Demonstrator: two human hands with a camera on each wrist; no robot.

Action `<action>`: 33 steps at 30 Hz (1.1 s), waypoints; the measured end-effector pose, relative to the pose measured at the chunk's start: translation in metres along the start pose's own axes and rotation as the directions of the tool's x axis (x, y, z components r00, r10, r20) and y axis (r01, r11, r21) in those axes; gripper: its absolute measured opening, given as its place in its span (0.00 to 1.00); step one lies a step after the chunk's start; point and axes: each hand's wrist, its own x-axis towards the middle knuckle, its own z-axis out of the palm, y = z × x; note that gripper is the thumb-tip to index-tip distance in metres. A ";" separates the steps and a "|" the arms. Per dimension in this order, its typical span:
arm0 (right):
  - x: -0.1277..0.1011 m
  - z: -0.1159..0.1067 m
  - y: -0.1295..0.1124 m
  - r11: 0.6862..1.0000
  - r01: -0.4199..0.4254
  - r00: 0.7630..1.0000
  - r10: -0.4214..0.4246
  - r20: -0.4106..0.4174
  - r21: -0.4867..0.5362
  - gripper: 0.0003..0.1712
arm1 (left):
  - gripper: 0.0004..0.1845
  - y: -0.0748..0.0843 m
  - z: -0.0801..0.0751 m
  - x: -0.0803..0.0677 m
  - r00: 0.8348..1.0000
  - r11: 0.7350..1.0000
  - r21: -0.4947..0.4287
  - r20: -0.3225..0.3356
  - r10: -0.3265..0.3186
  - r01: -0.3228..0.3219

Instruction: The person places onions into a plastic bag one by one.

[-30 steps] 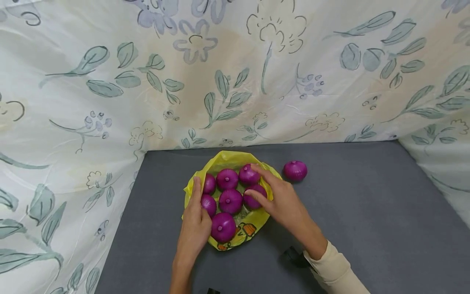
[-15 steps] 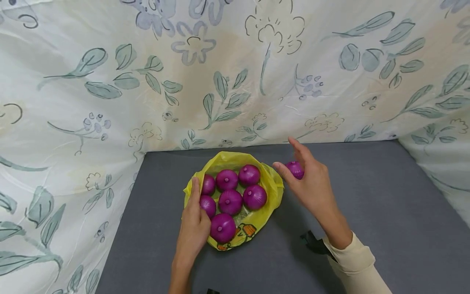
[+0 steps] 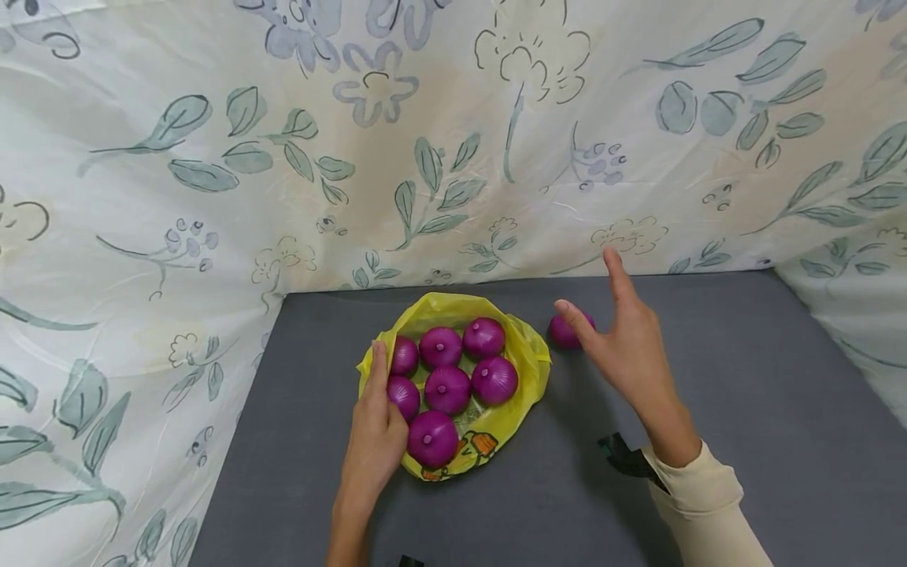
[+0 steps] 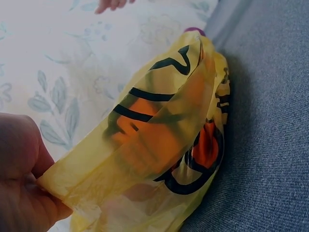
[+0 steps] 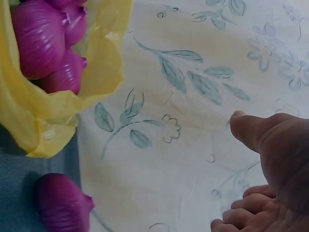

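Observation:
A yellow plastic bag (image 3: 527,370) stands with its mouth spread, and several purple onions (image 3: 448,389) lie in it. My left hand (image 3: 379,433) pinches the near-left edge of the bag; the left wrist view shows thumb and fingers gripping the thin plastic (image 4: 91,188). To the right of the bag sits a single purple onion (image 3: 563,335), partly covered by my right thumb in the head view. My right hand (image 3: 634,350) is raised over the table beside that onion, fingers extended and thumb apart. It holds nothing, and in the right wrist view the lone onion (image 5: 62,203) is well apart from it.
The dark grey tabletop (image 3: 765,394) ends at the back against a flower-printed cloth (image 3: 453,197). The same cloth hangs along the left and right sides. A black strap (image 3: 627,458) is on the right wrist.
My right hand has left an onion in the bag and moved right, past the bag's rim to beside the lone onion. The left hand keeps its grip on the bag.

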 end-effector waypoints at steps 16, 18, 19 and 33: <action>0.002 0.008 0.036 0.990 -0.141 0.988 0.140 0.070 0.015 0.65 | 0.42 0.002 -0.001 -0.001 1.000 1.000 0.011 0.003 0.004 -0.004; 0.002 0.010 0.039 0.988 -0.152 0.985 0.151 0.079 0.004 0.66 | 0.43 0.002 -0.001 -0.001 1.000 1.000 0.011 0.005 0.005 -0.005; 0.002 0.012 0.042 0.988 -0.157 0.984 0.156 0.086 -0.002 0.67 | 0.43 0.002 -0.001 -0.001 1.000 1.000 0.011 0.005 0.004 -0.004; -0.003 0.038 0.072 0.971 -0.215 0.942 0.235 0.239 -0.106 0.68 | 0.43 0.002 0.001 0.000 1.000 1.000 -0.001 0.012 -0.002 0.002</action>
